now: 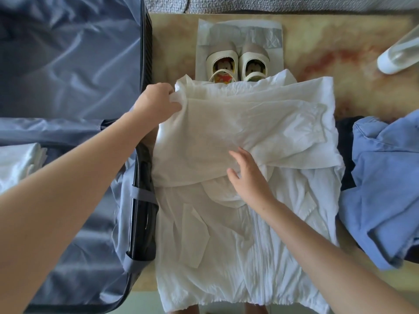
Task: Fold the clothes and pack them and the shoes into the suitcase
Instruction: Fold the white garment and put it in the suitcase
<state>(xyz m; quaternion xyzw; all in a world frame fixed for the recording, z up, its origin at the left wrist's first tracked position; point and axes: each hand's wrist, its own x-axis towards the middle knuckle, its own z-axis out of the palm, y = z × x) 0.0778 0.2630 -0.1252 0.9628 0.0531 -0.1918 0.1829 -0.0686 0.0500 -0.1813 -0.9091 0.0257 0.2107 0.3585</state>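
Observation:
A white zip-up jacket lies spread on the table, zipper up, with its sleeves folded across the upper part. My left hand pinches the folded cloth at its top left corner. My right hand rests with fingers spread on the folded sleeve near the middle. A pair of cream child's shoes stands on a plastic bag behind the jacket, heels partly hidden by cloth. The open suitcase with grey-blue lining lies to the left, and a folded white garment sits in its near half.
A crumpled blue shirt lies over something dark at the right. A white bottle-like object lies at the far right. The marbled tabletop shows behind the jacket. A grey fabric edge runs along the back.

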